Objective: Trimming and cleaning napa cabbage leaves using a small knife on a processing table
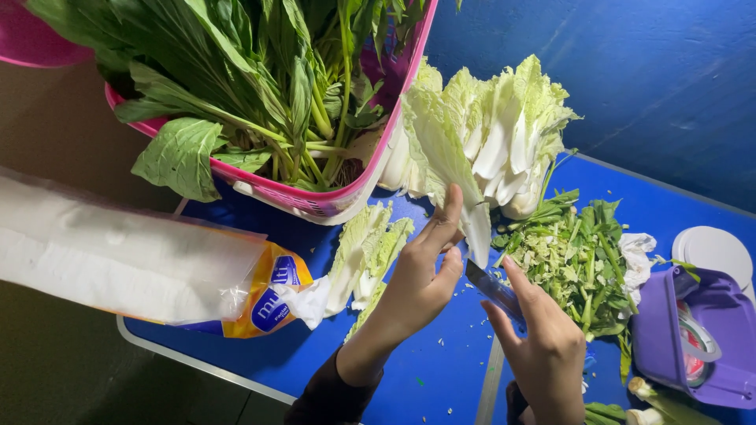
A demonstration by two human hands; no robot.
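From the head camera, the left hand (417,271) pinches a big cabbage leaf (449,157) near its white bottom end. The thumb is up on the leaf and the fingers (447,267) curl behind it. The right hand (543,346) is closed around a knife (490,285). The blade points up and left, toward the leaf's white stem and the left hand.

The blade tip is very close to the left fingers, so I think it could nick them if the knife slips or the leaf bends. The leaf is held up in the air, not flat on the blue table (441,370), so it may wobble and the cut may go crooked.

The leaf hangs between the two hands, touching the left fingers, with its stem just beside the blade. More cabbage (512,134) stands behind it, leaning on a pink basket (315,201) of green leaves. A pile of cut greens (571,260) lies just right of the knife. Two leaf pieces (370,248) lie left of the left hand.
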